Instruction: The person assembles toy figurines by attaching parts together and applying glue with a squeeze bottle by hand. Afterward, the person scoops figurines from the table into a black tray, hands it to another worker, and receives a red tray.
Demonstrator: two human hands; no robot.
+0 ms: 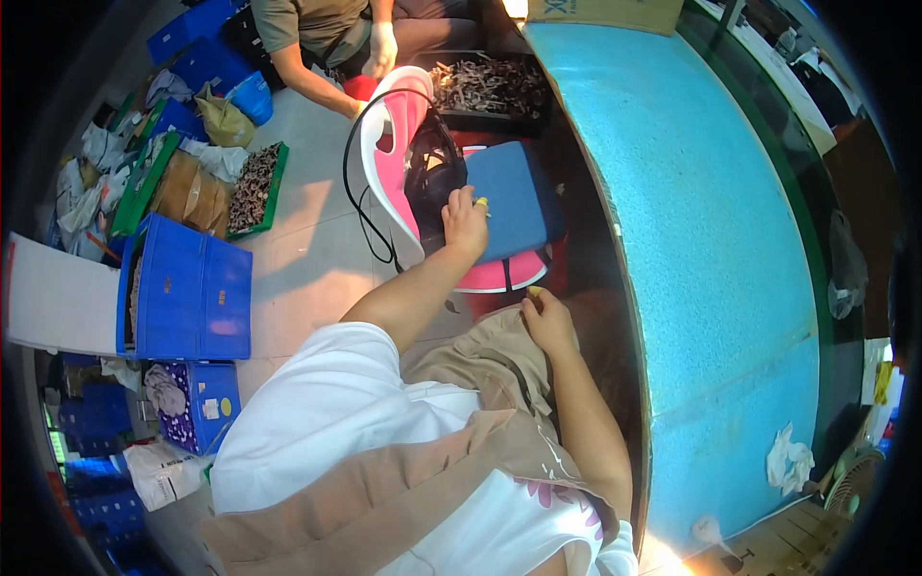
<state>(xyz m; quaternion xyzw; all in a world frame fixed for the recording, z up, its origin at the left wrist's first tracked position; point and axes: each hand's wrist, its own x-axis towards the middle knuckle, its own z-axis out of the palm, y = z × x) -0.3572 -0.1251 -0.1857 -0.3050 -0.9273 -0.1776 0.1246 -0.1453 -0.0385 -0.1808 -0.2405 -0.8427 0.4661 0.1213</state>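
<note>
A curved pink panel with a thick white edge (pixel 403 106) stands tilted in front of me, and a black cord (pixel 348 168) loops along its left side. Beside its inner face is a dark, glossy thing (pixel 434 173) whose kind I cannot make out. My left hand (pixel 465 226) is closed next to that dark thing, its fingers curled and something yellow at the fingertips. A blue padded block (pixel 509 202) sits just right of it, over another pink and white panel (pixel 504 276). Near that lower panel's edge my right hand (pixel 547 322) is closed, with yellow at a fingertip; what it holds is hidden.
Across from me sits a person, one hand (pixel 382 50) raised, the other behind the pink panel. A black tray of small brown pieces (pixel 490 120) lies beyond. Blue bins (pixel 192 293) and a green crate (pixel 257 190) stand left. A blue tabletop (pixel 711 240) runs along my right.
</note>
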